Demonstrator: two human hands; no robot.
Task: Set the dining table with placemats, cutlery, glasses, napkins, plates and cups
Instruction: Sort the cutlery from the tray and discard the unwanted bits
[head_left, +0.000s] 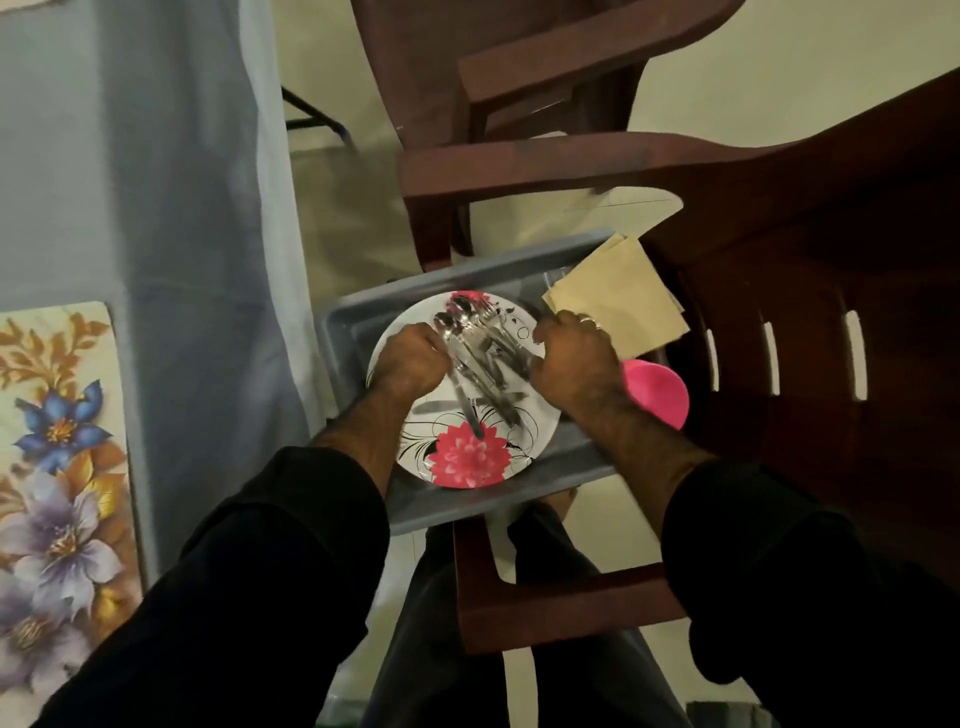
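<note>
Gathering cutlery (480, 358) off plate (524, 431), centre frame: left hand (410, 358) and right hand (574, 358) fingers curl around the bundle. Advise aligning handles first, lifting level.

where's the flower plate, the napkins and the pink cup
flower plate (470, 457): head view, on the pink flower at its near rim
napkins (618, 299): head view, middle of the top beige napkin
pink cup (657, 392): head view, its pink side
</note>
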